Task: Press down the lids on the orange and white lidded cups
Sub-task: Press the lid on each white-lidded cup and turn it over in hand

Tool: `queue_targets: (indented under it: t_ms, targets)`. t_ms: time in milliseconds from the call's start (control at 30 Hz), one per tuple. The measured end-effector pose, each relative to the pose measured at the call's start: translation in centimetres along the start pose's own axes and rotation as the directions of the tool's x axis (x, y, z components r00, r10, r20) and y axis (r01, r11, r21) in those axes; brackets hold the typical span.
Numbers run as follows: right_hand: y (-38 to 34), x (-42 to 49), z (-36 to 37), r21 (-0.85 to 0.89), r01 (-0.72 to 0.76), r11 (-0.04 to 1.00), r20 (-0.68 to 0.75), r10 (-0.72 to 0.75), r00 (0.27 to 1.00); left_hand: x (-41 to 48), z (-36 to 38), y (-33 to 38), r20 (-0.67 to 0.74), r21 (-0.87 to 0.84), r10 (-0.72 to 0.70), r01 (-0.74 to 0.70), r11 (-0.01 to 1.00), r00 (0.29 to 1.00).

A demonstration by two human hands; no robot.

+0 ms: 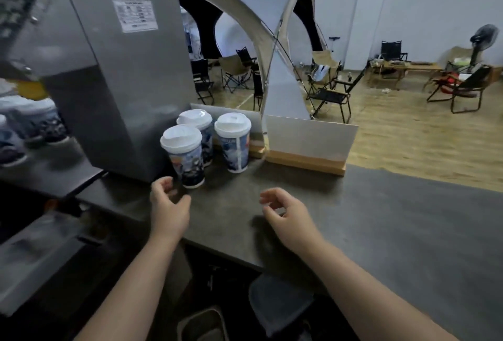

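Observation:
Three printed paper cups with white lids stand together on the dark counter (381, 218). The nearest cup (187, 158) is front left, a second cup (200, 134) stands behind it, and a third cup (233, 143) is to the right. My left hand (168, 204) hovers just in front of the nearest cup's base, fingers loosely curled, holding nothing. Farther right and apart from the cups, my right hand (285, 211) hangs over the counter with relaxed, curled fingers and is empty.
A tall grey metal machine (122, 82) stands directly left of the cups. Behind them a white sign in a wooden base (307, 150) lines the counter's far edge. More blurred cups (32, 123) sit at far left. Folding chairs and a tent fill the room beyond.

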State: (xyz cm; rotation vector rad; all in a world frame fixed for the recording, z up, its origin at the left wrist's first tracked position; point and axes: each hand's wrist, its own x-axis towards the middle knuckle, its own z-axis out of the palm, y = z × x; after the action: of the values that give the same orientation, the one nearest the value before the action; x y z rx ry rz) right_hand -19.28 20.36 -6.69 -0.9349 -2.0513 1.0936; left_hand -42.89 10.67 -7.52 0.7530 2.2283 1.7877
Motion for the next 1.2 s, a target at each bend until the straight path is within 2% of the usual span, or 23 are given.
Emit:
queue_targets:
  t_ms: [100,233,333,400,533,600,667,733,833,900,1033,1100,1200]
  targets:
    - [-1.6,3.2,4.1,0.014,-0.025,1.000,0.095,0.023,0.995,3.4,-0.9,-0.3,0.079,-0.015,-0.052,0.054,0.998,0.995]
    - [-3.0,7.1,8.2,-0.004,-0.084,0.996,0.182,0.083,0.980,6.0,-0.8,-0.5,0.160,-0.096,-0.032,0.048,0.994,0.987]
    - [-3.6,9.1,9.8,-0.075,-0.057,0.996,0.217,0.072,0.974,6.4,-0.4,-0.4,0.227,-0.196,-0.015,0.061,0.979,0.974]
    - [-3.8,9.7,10.4,-0.079,-0.035,0.996,0.214,0.051,0.976,6.3,-0.4,-0.4,0.264,-0.202,-0.007,0.062,0.977,0.965]
    - [-3.6,9.1,10.6,-0.024,0.015,1.000,0.120,-0.012,0.993,5.8,-0.8,0.0,0.302,-0.219,0.021,0.047,0.975,0.953]
    - [-3.4,8.2,10.0,0.021,0.064,0.998,0.037,-0.065,0.997,5.0,-1.0,0.6,0.329,-0.270,0.005,0.089,0.959,0.944]
    - [-3.0,7.1,8.8,-0.020,0.118,0.993,-0.031,-0.119,0.992,3.6,-0.8,1.3,0.391,-0.318,-0.015,0.150,0.936,0.920]
    - [-2.5,5.9,7.2,-0.110,0.159,0.981,-0.045,-0.164,0.985,2.1,-0.3,1.7,0.465,-0.286,-0.029,0.181,0.941,0.885]
    - [-1.5,3.9,4.3,-0.049,0.133,0.990,-0.029,-0.135,0.990,0.0,1.4,2.5,0.588,-0.251,-0.084,0.281,0.926,0.804]
    - [-0.8,2.5,1.8,-0.021,0.122,0.992,-0.067,-0.124,0.990,-1.0,2.9,3.2,0.649,-0.267,-0.115,0.367,0.891,0.752]
    - [0.6,-0.8,-3.9,0.009,0.067,0.998,-0.144,-0.065,0.988,-2.7,5.4,4.1,0.653,-0.406,-0.088,0.446,0.797,0.752]
    - [1.2,-2.6,-6.1,0.012,0.034,0.999,-0.174,-0.031,0.984,-3.6,6.5,4.2,0.697,-0.435,-0.004,0.427,0.793,0.717]
    - [2.1,-4.5,-7.4,-0.010,0.012,1.000,-0.177,-0.013,0.984,-5.0,7.8,4.5,0.764,-0.346,0.113,0.256,0.902,0.635]
